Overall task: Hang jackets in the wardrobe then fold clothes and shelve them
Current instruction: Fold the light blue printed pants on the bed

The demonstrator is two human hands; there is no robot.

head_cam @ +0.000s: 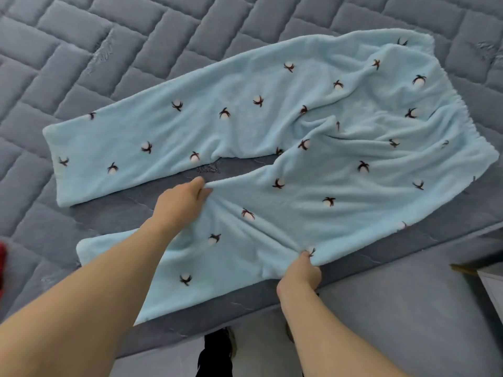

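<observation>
Forearms: two bare forearms reached from the bottom edge toward the bed, the left one longest across the view.
Right hand (300,273): curled round a pinch of fabric at the near edge of the near trouser leg, close to the edge of the bed.
Left hand (181,204): fingers bunched on the inner edge of the same leg, gripping a fold of it, beside the gap between the two legs.
Pyjama trousers (272,126): pale blue fleece with a dark and white cotton-boll print, spread flat on the bed (waistband to the right, gathered with elastic), legs running left and apart, creases around the crotch.
Bed cover (81,50): grey, quilted in a brick pattern, under the trousers.
Red item (2,257): a sliver at the left edge, too little visible to identify.
</observation>
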